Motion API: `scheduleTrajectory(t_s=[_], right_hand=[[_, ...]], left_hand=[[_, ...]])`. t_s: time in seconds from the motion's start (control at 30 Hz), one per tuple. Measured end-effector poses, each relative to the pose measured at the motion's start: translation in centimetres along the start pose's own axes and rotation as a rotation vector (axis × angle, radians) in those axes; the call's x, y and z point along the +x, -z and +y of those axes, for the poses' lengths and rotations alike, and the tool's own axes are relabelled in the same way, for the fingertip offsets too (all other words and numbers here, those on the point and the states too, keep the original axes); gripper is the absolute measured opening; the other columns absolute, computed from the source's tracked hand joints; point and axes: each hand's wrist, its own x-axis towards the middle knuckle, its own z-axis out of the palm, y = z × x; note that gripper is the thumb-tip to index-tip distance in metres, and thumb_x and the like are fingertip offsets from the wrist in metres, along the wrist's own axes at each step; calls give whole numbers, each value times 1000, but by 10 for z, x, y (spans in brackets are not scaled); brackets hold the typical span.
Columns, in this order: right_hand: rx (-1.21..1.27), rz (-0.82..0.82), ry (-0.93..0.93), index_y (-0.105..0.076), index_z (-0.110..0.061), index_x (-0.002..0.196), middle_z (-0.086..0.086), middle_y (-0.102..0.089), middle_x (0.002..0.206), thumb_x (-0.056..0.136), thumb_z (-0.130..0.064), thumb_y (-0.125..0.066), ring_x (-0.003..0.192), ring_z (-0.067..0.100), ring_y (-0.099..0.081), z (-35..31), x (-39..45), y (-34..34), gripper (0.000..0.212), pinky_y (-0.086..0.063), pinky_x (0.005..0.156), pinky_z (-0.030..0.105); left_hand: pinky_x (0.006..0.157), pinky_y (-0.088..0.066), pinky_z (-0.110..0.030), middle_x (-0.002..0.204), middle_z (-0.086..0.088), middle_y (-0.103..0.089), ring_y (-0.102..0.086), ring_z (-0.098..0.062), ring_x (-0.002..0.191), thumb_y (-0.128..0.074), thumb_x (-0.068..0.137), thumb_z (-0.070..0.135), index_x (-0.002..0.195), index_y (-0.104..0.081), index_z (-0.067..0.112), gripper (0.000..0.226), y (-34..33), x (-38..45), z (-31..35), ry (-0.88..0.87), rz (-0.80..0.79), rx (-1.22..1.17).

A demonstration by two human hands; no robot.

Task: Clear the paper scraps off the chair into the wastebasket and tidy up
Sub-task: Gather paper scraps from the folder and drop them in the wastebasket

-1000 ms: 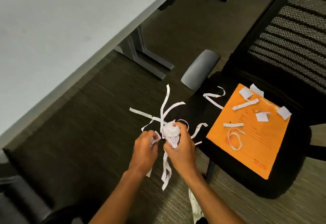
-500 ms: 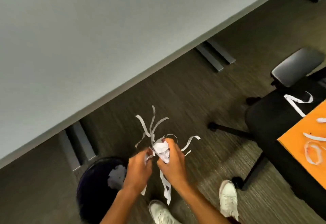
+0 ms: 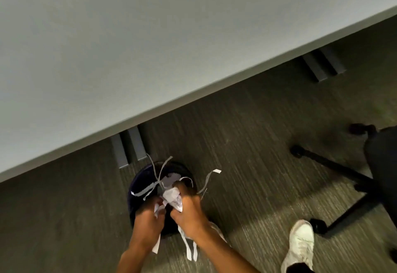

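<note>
Hands, left hand (image 3: 148, 219) and right hand (image 3: 189, 214), clutch crumpled paper scraps (image 3: 171, 196), seemingly above the dark wastebasket (image 3: 137, 189).

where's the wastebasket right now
In the head view the wastebasket stands on the carpet at lower centre, near the desk's foot, directly under both hands and their wad of paper scraps.

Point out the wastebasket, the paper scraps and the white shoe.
wastebasket (image 3: 137, 189), head view, on its dark left rim.
paper scraps (image 3: 173, 196), head view, on the crumpled wad gripped by both hands.
white shoe (image 3: 300, 244), head view, on the middle of its upper.
</note>
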Motion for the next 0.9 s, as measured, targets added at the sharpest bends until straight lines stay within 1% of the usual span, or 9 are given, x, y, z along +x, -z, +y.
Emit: scheduleTrajectory(t_s=[0.1, 0.13, 0.2, 0.27, 0.4, 0.53, 0.67, 0.8, 0.9], right_hand=[[-43, -37, 9, -46, -23, 132, 8, -57, 127, 76, -6, -63, 117, 24, -57, 1, 2, -28, 61, -48, 95, 27], [-38, -38, 7, -47, -22, 132, 8, -57, 127, 76, -5, -63, 117, 24, -57, 2, 3, -35, 60, -48, 96, 27], [-31, -41, -9, -46, -23, 133, 6, -56, 128, 77, -5, -61, 120, 23, -55, 5, 5, -50, 61, -47, 98, 28], [-63, -68, -22, -39, -27, 141, 6, -51, 136, 80, -9, -61, 127, 24, -49, 9, 7, -61, 67, -44, 103, 31], [-116, -154, -31, -19, -39, 150, 6, -39, 147, 84, -16, -66, 137, 24, -38, 16, 17, -76, 84, -38, 111, 37], [-108, -186, -12, -8, -43, 150, 7, -32, 150, 84, -16, -68, 137, 19, -38, 22, 27, -83, 93, -35, 112, 29], [-122, -145, -5, -15, -39, 150, 3, -20, 157, 82, -15, -66, 146, 23, -20, 27, 34, -90, 88, -28, 118, 37], [-85, -106, -22, -24, -35, 148, 3, -27, 153, 82, -13, -64, 143, 22, -28, 29, 35, -90, 81, -33, 115, 36], [-87, -53, -12, -29, -31, 146, 2, -32, 151, 82, -12, -63, 140, 19, -33, 33, 36, -79, 75, -33, 114, 28]], left_hand=[[59, -37, -18, 71, 12, -57, -65, -31, 81, -64, 85, 2, 91, -64, 20, 18, 1, 0, -21, 42, 17, -8], [60, -39, -22, 74, 11, -59, -65, -31, 83, -63, 85, 2, 93, -65, 19, 19, 0, 0, -28, 54, 12, -28], [69, -43, -29, 92, -5, -69, -66, -34, 93, -62, 84, -1, 108, -65, 13, 28, -2, 2, -39, 115, -7, -77], [75, -42, -28, 107, -15, -69, -65, -36, 100, -62, 84, -2, 116, -63, 9, 34, -4, 3, -48, 144, -27, -98], [82, -45, -32, 114, -17, -66, -63, -36, 105, -64, 85, 1, 120, -58, 7, 36, -5, 6, -62, 159, -52, -123], [95, -50, -46, 121, -20, -62, -61, -36, 110, -72, 78, 0, 129, -52, 3, 54, -5, 10, -76, 176, -19, -151], [99, -49, -50, 132, -21, -53, -55, -36, 119, -72, 79, 0, 135, -45, 3, 63, -4, 11, -89, 187, -3, -164], [98, -49, -50, 132, -17, -53, -56, -34, 119, -72, 80, 5, 137, -43, 10, 63, -3, 11, -93, 173, -10, -165], [99, -49, -47, 134, -18, -52, -55, -34, 119, -72, 80, 6, 138, -43, 11, 65, -4, 11, -86, 155, -11, -117]])
